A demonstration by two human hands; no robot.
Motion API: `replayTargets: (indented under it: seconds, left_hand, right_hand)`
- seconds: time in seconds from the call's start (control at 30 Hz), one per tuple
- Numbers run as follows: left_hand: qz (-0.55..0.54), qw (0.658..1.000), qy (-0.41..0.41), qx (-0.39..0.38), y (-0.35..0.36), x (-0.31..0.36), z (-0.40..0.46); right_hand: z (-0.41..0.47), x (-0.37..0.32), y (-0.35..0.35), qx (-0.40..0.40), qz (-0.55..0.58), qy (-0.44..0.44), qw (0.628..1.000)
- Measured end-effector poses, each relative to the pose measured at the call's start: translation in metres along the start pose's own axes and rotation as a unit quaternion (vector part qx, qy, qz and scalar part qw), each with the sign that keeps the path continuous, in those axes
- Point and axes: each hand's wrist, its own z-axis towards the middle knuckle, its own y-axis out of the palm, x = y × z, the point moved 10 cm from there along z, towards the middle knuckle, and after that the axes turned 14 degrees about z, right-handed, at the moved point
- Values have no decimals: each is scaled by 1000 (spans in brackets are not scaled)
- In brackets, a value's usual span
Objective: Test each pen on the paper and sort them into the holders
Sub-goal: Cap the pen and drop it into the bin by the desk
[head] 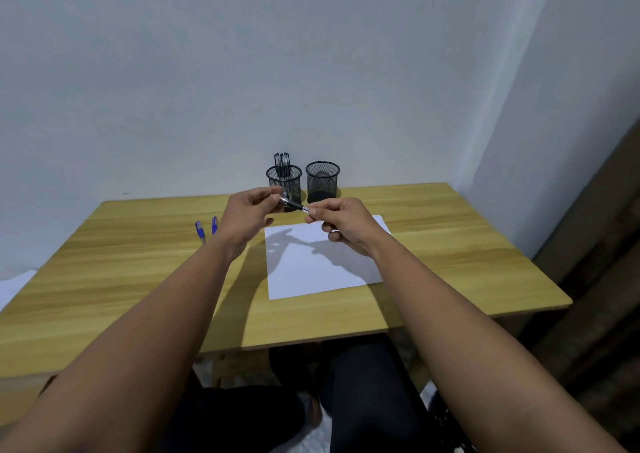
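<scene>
Pen [294,205] pinched at either end between left hand [247,215] and right hand [341,225], above paper [322,262]

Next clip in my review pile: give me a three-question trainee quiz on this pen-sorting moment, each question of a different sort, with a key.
1. True or false: the sheet of white paper already bears pen marks.
2. Multiple choice: which black wire-mesh holder has pens in it? A) left holder B) right holder C) both
3. Fill in: the loose pens with blue caps lying on the wooden table number ___.

Key
1. False; it looks blank, with only shadows.
2. A
3. Two

Context: the left hand and right hand each grip one end of a black pen above the table.
</scene>
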Motion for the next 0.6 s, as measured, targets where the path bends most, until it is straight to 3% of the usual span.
replayTargets:
  seconds: [0.37, 0.5, 0.6]
  left_hand:
    - [8, 1000, -23, 7, 48, 6, -5]
    - [78, 994, 0, -70, 99, 20, 0]
    - [201, 972, 62, -101, 162, 36, 1]
  right_hand:
    - [-10, -2, -35, 74, -44, -45, 995]
    - [-29, -9, -80, 104, -135, -47, 984]
    - [-49, -23, -129, 166, -164, -80, 969]
